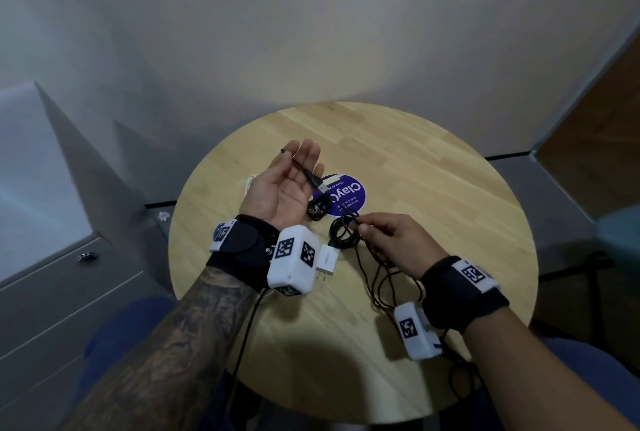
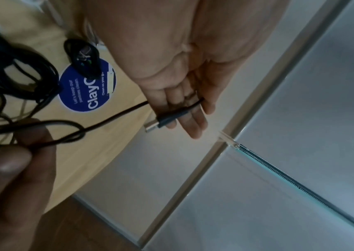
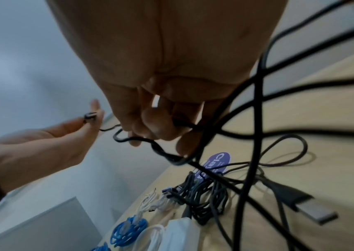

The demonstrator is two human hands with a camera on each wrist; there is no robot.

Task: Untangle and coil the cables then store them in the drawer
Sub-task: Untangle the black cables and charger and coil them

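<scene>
Left hand [image 1: 284,184]: held palm up above the table [image 1: 433,188] at roughly 10 o'clock from its centre, fingers straight and together. A black plug [image 2: 167,118] is laid across the fingers [image 2: 193,122], its metal tip overhanging them; whether the thumb pins it cannot be told. The flat palm is judged to serve as a former, ready for turns to be wound round it.

Right hand [image 1: 398,243]: held near 5 o'clock of the left hand, well apart from it, fingertips pinched on the same black cable [image 2: 111,117]. The cable is run fairly straight between the two hands, apparently so that kinks can be fed out before winding. Behind the pinch, the slack is trailed in loose loops over the table toward 6 o'clock and off its near edge.

On the table between the hands, a black bundle [image 1: 343,233] is seen joined to a white charger [image 1: 327,261]; whether it belongs to the held cable cannot be told. A smaller black coil [image 1: 318,210] is set touching the purple sticker [image 1: 349,198], seemingly finished. Blue coils [image 3: 128,231] and white cable [image 3: 150,200] are seen only in the right wrist view, near the table's edge.

A drawer [image 1: 69,278] with a knob is seen shut at 9 o'clock, beside the table. Storage is judged not yet begun.
</scene>
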